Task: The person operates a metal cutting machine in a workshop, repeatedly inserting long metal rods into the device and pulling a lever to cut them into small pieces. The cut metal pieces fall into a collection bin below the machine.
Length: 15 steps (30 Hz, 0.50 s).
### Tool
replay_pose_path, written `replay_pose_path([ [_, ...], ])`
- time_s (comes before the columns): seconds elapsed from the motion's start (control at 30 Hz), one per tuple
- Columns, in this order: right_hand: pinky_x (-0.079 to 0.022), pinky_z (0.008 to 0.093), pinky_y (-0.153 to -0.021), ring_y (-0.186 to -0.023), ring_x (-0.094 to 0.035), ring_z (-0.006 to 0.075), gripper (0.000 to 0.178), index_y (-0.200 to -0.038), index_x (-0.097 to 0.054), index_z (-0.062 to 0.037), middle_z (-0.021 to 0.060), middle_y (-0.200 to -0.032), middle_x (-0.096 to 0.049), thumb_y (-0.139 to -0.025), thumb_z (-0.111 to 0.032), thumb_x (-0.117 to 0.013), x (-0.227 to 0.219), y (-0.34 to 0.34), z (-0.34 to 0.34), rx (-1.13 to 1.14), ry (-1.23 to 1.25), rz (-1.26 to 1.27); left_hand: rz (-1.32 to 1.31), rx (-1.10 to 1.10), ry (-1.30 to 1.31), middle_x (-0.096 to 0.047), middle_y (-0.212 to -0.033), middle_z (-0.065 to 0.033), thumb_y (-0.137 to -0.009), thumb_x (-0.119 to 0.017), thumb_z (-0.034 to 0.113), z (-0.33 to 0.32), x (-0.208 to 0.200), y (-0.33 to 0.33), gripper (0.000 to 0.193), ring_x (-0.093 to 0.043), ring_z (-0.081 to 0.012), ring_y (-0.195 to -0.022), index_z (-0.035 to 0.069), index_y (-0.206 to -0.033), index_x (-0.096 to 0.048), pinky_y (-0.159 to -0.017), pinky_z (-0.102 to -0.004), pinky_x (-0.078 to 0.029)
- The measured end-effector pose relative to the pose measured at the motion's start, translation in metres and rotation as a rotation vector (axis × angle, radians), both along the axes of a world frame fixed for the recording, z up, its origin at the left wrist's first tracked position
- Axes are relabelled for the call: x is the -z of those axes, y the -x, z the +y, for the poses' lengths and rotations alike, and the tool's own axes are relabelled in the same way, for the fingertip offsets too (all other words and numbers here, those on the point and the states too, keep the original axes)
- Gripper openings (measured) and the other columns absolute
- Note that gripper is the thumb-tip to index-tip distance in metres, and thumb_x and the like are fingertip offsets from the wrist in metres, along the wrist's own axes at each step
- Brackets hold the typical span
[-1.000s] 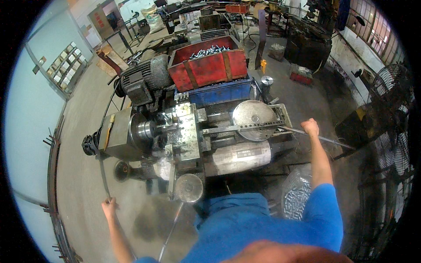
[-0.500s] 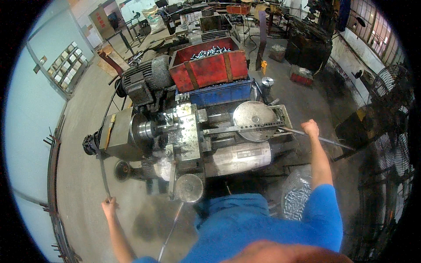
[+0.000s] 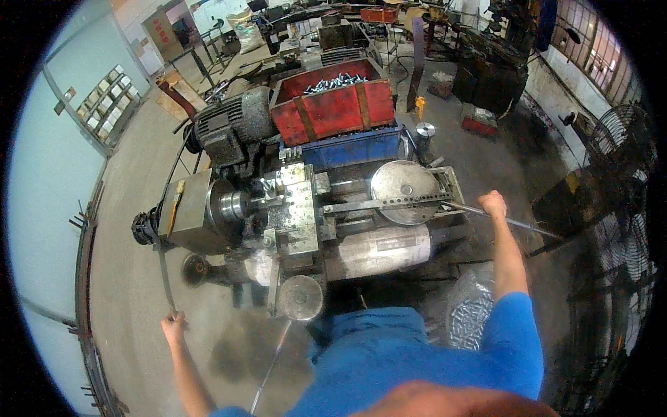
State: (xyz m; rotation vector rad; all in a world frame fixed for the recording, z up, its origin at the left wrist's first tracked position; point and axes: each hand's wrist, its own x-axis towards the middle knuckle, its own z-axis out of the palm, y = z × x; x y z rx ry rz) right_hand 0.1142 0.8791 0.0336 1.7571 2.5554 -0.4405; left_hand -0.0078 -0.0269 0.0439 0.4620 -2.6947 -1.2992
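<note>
A small lathe-like machine [image 3: 299, 233] stands before me. My left hand [image 3: 174, 326] is closed round the lower end of a long dark lever [image 3: 165, 278], which hangs from the machine's left end. On the other side, my right hand [image 3: 493, 203] grips a slim metal rod [image 3: 517, 223] that runs out from beside a large round plate [image 3: 401, 184]. A perforated flat bar [image 3: 379, 203] crosses that plate. The round chuck [image 3: 233, 204] faces the tool slide [image 3: 297, 208]. Nearest my body is a smaller metal disc [image 3: 300, 298] with a rod [image 3: 269, 372] slanting down from it.
Behind the machine, a red bin [image 3: 333, 111] of metal parts rests on a blue bin [image 3: 347, 149]. An electric motor [image 3: 233, 125] stands left of them. A clear bag [image 3: 471, 316] of metal pieces is by my right arm. Fans [image 3: 615, 139] line the right side. A brush [image 3: 176, 207] lies on the headstock.
</note>
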Motion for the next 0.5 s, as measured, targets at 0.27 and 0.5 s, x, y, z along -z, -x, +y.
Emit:
replay_pose_path([
  [0.27, -0.044, 0.0361, -0.086, -0.105, -0.055, 0.028, 0.047, -0.105, -0.056, -0.0066, 0.0138, -0.113, -0.058, -0.065, -0.03, -0.061, -0.0036, 0.0002, -0.0026, -0.002, 0.009, -0.002, 0.003, -0.022, -0.054, -0.051, -0.054, -0.006, -0.075, -0.062, 0.014, 0.0003, 0.0029, 0.0, 0.019, -0.055, -0.0168, -0.043, -0.002, -0.071, -0.053, -0.037, -0.0299, -0.047],
  [0.5, -0.044, 0.0354, -0.088, -0.107, -0.054, 0.028, 0.046, -0.106, -0.056, -0.0072, 0.0135, -0.114, -0.057, -0.065, -0.028, -0.06, -0.0043, -0.0002, -0.003, 0.003, 0.019, -0.006, 0.002, -0.017, -0.033, -0.053, -0.054, -0.008, -0.075, -0.06, 0.014, -0.0013, 0.0045, 0.0016, 0.019, -0.056, -0.0175, -0.044, -0.002, -0.071, -0.053, -0.038, -0.03, -0.048],
])
